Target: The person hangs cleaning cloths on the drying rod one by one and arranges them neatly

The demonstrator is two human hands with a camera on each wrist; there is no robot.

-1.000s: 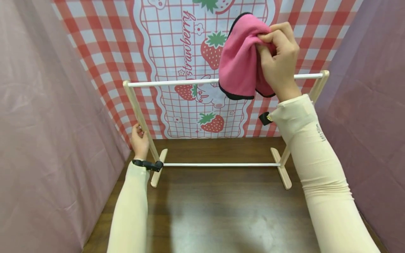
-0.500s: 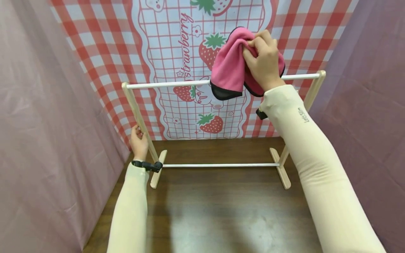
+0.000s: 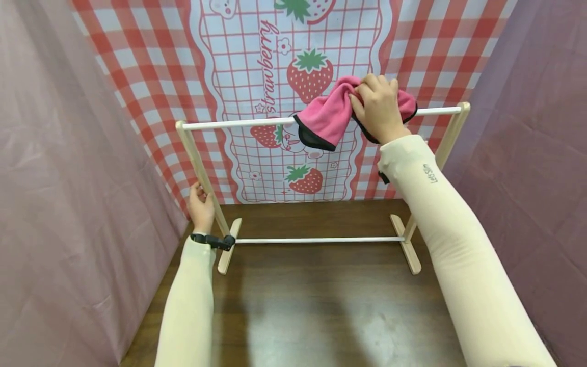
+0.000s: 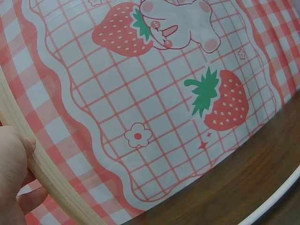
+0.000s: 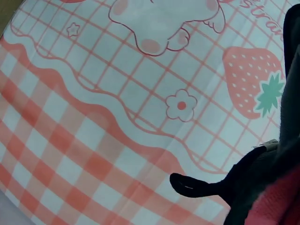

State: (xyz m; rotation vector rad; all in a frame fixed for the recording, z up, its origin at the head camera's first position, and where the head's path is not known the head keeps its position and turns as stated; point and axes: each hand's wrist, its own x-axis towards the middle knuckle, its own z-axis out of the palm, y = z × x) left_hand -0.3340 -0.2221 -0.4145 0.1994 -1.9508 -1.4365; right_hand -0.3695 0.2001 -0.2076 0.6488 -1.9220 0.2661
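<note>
My right hand (image 3: 378, 108) pinches a pink cloth with black edging (image 3: 326, 118) at the rack's top rail. The cloth is bunched under the fingers and spreads to both sides, its left flap hanging in front of the white rail (image 3: 238, 123). In the right wrist view, a black hanging loop (image 5: 194, 185) and a strip of pink fabric (image 5: 276, 201) show at the lower right; the hand is out of that picture. My left hand (image 3: 201, 206) grips the left wooden post (image 3: 197, 158) of the rack low down. Thumb and fingers (image 4: 33, 199) lie around the post in the left wrist view.
The rack's lower white bar (image 3: 316, 239) joins two wooden feet, the left foot (image 3: 229, 247) and right foot (image 3: 405, 244), on a dark wooden table (image 3: 312, 295). Behind hangs a strawberry-printed checked cloth (image 3: 257, 66). Pinkish curtains (image 3: 69, 178) enclose both sides.
My right hand has come down and slightly left with the pink cloth, from above the top rail to right at it. The cloth's sides have spread outward. My left hand stays on the post.
</note>
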